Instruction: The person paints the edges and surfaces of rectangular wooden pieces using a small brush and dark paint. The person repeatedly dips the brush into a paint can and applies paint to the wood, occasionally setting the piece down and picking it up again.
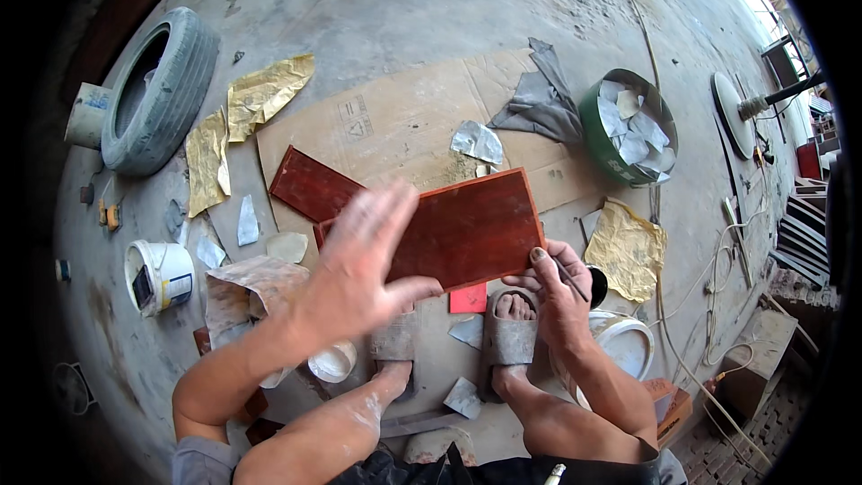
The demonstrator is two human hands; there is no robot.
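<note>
A reddish-brown varnished wooden panel (pixel 471 226) with a raised edge is held up in front of me, tilted. My right hand (pixel 558 301) grips its lower right corner, thumb on the edge. A thin dark pen-like stick (pixel 571 278) is also in that hand, pointing down to the right. My left hand (pixel 352 265) is over the panel's left side, fingers spread and blurred by motion; whether it touches the wood I cannot tell. Partly hidden behind it, a second reddish-brown panel (pixel 310 181) lies on flattened cardboard (pixel 395 117).
A green tub (pixel 597 130) of sandpaper pieces stands right of a grey cloth (pixel 537 103). Crumpled yellow sandpaper (pixel 626 250) lies near my right hand. A white bucket (pixel 163 277) and a tyre (pixel 180 81) are at left. Cables (pixel 709 305) run along the right. A red card (pixel 468 297) lies between my sandals.
</note>
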